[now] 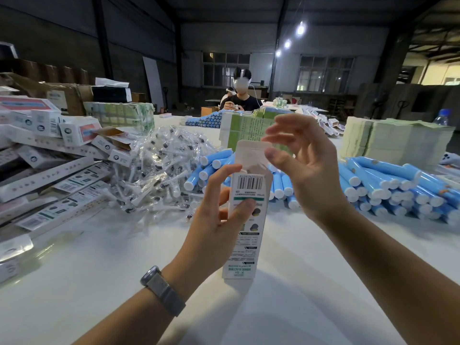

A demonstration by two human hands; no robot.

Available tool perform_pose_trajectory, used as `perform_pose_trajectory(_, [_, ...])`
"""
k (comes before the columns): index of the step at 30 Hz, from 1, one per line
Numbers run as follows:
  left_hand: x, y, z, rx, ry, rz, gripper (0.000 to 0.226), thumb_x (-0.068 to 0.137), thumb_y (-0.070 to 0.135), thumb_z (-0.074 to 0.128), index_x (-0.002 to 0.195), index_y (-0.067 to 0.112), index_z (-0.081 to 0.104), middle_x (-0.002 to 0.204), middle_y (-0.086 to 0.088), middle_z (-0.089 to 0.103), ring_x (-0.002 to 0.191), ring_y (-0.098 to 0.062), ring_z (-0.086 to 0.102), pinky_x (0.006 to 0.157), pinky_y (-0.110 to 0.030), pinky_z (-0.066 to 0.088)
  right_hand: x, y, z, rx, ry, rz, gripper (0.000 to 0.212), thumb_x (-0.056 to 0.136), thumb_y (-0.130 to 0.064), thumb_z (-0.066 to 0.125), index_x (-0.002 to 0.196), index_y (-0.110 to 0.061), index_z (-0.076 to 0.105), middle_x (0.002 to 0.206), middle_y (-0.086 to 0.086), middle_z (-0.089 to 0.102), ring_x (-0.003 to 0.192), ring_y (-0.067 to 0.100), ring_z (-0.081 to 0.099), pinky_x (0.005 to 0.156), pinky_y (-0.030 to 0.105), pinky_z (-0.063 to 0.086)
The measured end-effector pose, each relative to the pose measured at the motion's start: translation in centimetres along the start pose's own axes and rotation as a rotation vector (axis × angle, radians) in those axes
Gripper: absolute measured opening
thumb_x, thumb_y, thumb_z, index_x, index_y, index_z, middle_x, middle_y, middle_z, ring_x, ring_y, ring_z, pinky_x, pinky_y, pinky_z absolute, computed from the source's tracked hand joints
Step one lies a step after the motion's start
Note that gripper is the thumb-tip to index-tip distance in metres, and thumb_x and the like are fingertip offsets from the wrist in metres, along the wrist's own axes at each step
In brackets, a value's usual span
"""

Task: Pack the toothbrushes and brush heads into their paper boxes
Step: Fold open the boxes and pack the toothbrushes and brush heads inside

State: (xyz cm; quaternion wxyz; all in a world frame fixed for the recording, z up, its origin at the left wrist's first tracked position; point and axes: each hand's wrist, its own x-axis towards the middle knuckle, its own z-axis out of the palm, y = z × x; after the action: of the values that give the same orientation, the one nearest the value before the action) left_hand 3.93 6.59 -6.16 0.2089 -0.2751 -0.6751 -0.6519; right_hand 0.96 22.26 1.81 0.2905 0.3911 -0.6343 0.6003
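White tabletop (pixel 74 282) carries blue toothbrushes (pixel 388 185). Left hand (pixel 214 220) grips a tall, white, barcoded paper box (pixel 245 220), flap up; right hand (pixel 306 165) hovers, fingers spread.

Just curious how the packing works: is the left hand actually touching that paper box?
Touching. The head view shows the left hand gripping the paper box, thumb across its printed front and fingers behind it.

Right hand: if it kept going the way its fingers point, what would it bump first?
Probably the raised top flap of the paper box; the right hand points left toward it, though depth is unclear.
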Motion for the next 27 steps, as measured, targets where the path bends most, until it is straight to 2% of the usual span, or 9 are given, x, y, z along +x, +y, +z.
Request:
perform_pose_trajectory(2, [0.0, 0.1, 0.1, -0.003, 0.003, -0.005, 0.047, 0.088, 0.025, 0.06, 0.111, 0.064, 0.046, 0.109, 0.01, 0.071, 0.087, -0.019, 0.073, 0.076, -0.045, 0.063, -0.2, -0.1, 0.4, 0.032, -0.029, 0.052, 0.028, 0.087, -0.01, 0.065, 0.111, -0.022, 0.057, 0.107, -0.003, 0.069, 0.098, 0.016, 0.068, 0.08, 0.026, 0.055])
perform_pose_trajectory(4, [0.1, 0.3, 0.1, -0.002, 0.015, -0.001, 0.048, 0.088, 0.024, 0.06, 0.11, 0.065, 0.046, 0.107, 0.013, 0.071, 0.087, -0.014, 0.072, 0.074, -0.039, 0.062, -0.4, -0.2, 0.8, 0.065, -0.073, 0.093, 0.018, 0.094, -0.013, 0.058, 0.111, -0.019, 0.06, 0.096, -0.005, 0.075, 0.092, 0.012, 0.071, 0.076, 0.021, 0.055])
perform_pose_trajectory(6, [0.1, 0.3, 0.1, 0.011, 0.034, 0.013, 0.05, 0.088, 0.024, 0.059, 0.112, 0.065, 0.043, 0.106, 0.013, 0.071, 0.092, -0.01, 0.071, 0.076, -0.038, 0.061, -0.4, -0.2, 0.9, 0.087, -0.09, 0.113, 0.015, 0.097, -0.017, 0.052, 0.107, -0.016, 0.064, 0.092, -0.001, 0.077, 0.088, 0.016, 0.073, 0.076, 0.021, 0.055])
perform_pose_trajectory(11, [0.2, 0.5, 0.3, -0.03, 0.079, 0.016, 0.061, 0.089, 0.019, 0.059, 0.118, 0.068, 0.037, 0.111, -0.002, 0.071, 0.09, -0.023, 0.073, 0.076, -0.041, 0.061, -0.7, 0.3, 0.3, 0.082, -0.143, 0.164, 0.015, 0.084, -0.006, 0.065, 0.095, -0.016, 0.068, 0.091, 0.0, 0.077, 0.093, 0.018, 0.073, 0.079, 0.03, 0.058])
perform_pose_trajectory(14, [0.3, 0.6, 0.3, -0.009, 0.053, 0.009, 0.055, 0.09, 0.021, 0.057, 0.12, 0.064, 0.04, 0.107, 0.003, 0.071, 0.089, -0.024, 0.072, 0.074, -0.042, 0.062, -0.7, 0.4, 0.0, -0.044, -0.199, 0.113, 0.018, 0.085, -0.009, 0.068, 0.098, -0.022, 0.067, 0.096, -0.004, 0.076, 0.097, 0.017, 0.07, 0.084, 0.037, 0.058])
perform_pose_trajectory(17, [0.3, 0.6, 0.2, -0.007, 0.058, -0.005, 0.052, 0.091, 0.02, 0.056, 0.119, 0.062, 0.043, 0.108, 0.001, 0.071, 0.088, -0.028, 0.073, 0.077, -0.05, 0.061, -0.3, 0.0, 0.0, -0.206, -0.261, 0.003, 0.024, 0.088, -0.011, 0.067, 0.1, -0.031, 0.063, 0.097, -0.01, 0.073, 0.097, 0.013, 0.069, 0.082, 0.034, 0.058])
perform_pose_trajectory(20, [0.2, 0.7, 0.3, -0.001, 0.054, -0.016, 0.053, 0.09, 0.022, 0.058, 0.118, 0.064, 0.043, 0.109, 0.003, 0.071, 0.088, -0.028, 0.073, 0.078, -0.051, 0.061, -0.1, -0.3, -0.4, -0.238, -0.285, -0.022, 0.027, 0.087, -0.01, 0.071, 0.097, -0.032, 0.06, 0.093, -0.016, 0.073, 0.096, 0.011, 0.071, 0.08, 0.034, 0.059])
perform_pose_trajectory(22, [0.2, 0.7, 0.3, 0.001, 0.057, -0.022, 0.055, 0.088, 0.023, 0.059, 0.118, 0.067, 0.044, 0.109, 0.005, 0.072, 0.088, -0.025, 0.073, 0.078, -0.048, 0.061, -0.2, -0.3, -0.4, -0.159, -0.249, 0.025, 0.024, 0.083, -0.008, 0.076, 0.093, -0.027, 0.063, 0.089, -0.016, 0.074, 0.093, 0.012, 0.072, 0.079, 0.034, 0.059])
perform_pose_trajectory(27, [0.2, 0.6, 0.3, 0.023, 0.087, -0.002, 0.062, 0.084, 0.023, 0.063, 0.115, 0.073, 0.044, 0.104, 0.013, 0.073, 0.088, -0.012, 0.073, 0.073, -0.031, 0.061, -0.8, 0.4, 0.5, -0.07, -0.193, 0.078, 0.014, 0.08, -0.012, 0.076, 0.089, -0.021, 0.071, 0.09, -0.003, 0.075, 0.089, 0.017, 0.071, 0.082, 0.036, 0.058])
